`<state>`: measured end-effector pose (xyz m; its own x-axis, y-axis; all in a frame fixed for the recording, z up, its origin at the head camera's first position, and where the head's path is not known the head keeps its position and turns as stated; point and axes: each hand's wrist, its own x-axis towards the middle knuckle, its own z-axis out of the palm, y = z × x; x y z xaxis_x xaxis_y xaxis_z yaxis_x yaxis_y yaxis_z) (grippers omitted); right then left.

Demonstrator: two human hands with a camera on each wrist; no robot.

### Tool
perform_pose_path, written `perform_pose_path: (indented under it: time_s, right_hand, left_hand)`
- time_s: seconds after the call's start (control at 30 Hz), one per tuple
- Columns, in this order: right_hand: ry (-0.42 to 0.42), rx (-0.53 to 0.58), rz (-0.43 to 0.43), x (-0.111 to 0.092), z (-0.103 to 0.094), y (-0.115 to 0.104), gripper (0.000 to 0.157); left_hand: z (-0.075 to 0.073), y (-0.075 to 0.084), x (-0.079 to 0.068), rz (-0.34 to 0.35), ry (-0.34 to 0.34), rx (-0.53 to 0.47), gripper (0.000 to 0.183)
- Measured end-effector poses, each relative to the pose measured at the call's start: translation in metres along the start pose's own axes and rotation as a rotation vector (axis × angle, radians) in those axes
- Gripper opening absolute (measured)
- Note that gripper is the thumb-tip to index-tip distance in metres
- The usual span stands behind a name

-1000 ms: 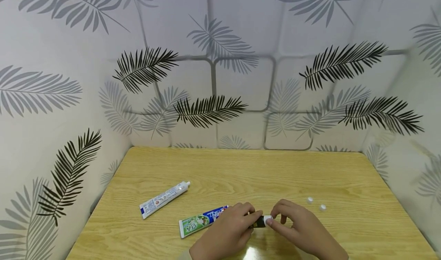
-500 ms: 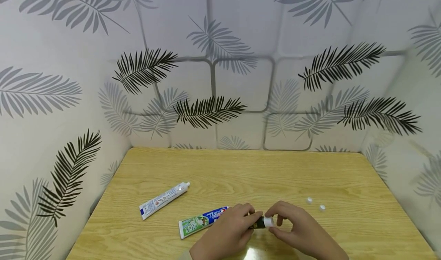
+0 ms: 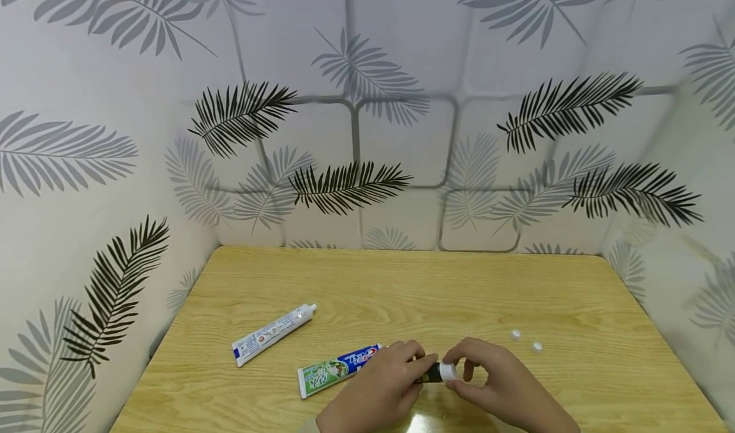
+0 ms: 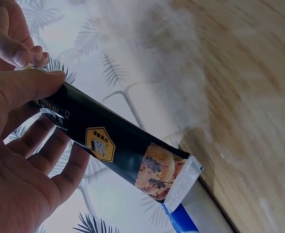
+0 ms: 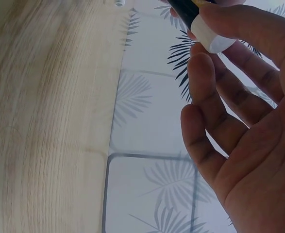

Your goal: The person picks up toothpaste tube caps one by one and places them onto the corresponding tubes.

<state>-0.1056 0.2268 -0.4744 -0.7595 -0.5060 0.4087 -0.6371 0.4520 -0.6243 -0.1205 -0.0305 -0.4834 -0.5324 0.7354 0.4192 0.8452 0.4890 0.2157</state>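
Observation:
A black toothpaste tube [image 4: 114, 133] with a honeycomb picture near its flat end is in my left hand [image 3: 383, 382]. The left thumb presses on its upper part, as the left wrist view shows, and the fingers lie beneath. My right hand [image 3: 498, 382] pinches the white cap [image 3: 448, 372] on the tube's right end between thumb and index finger. Close up in the right wrist view, the cap [image 5: 211, 36] sits on the black tube, and the other right fingers are loosely bent. In the head view the left hand hides most of the tube.
A green and blue toothpaste tube [image 3: 330, 372] lies left of the left hand, partly behind it. Farther back left lies a white tube [image 3: 272, 336], its nozzle uncapped. Two small white caps [image 3: 516, 335] lie beyond the right hand on the wooden table [image 3: 402, 286].
My right fingers have shifted their hold on the cap, and more of the cap shows than a second ago. The left hand and the tubes on the table look unmoved.

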Motion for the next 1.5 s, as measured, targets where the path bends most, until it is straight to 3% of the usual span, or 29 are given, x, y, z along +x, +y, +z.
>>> perform_pose_path:
  time_s: [0.27,0.6,0.8,1.1,1.5]
  right_hand:
    - [-0.007,0.025,0.004,0.0002,-0.0003,0.0000,0.025]
    - [-0.049,0.060,0.116,0.0013,-0.0015,-0.0019,0.016]
    - [-0.046,0.043,0.124,0.0013,-0.0009,-0.0016,0.015]
    - [-0.037,-0.005,0.106,0.0005,0.0004,-0.0007,0.017]
    - [0.032,-0.040,0.097,0.0020,-0.0007,-0.0003,0.015]
  left_hand:
    - [0.0014,-0.0010,-0.0007,-0.002,0.002,-0.004,0.038]
    - [0.0044,-0.0014,-0.0004,0.000,-0.001,0.004,0.038]
    - [0.0064,-0.0004,0.0001,0.007,0.017,0.016,0.038]
    - [0.0057,-0.0008,-0.0003,-0.003,-0.006,-0.005,0.042]
    - [0.0042,0.0019,0.0006,0.011,-0.029,-0.010,0.041]
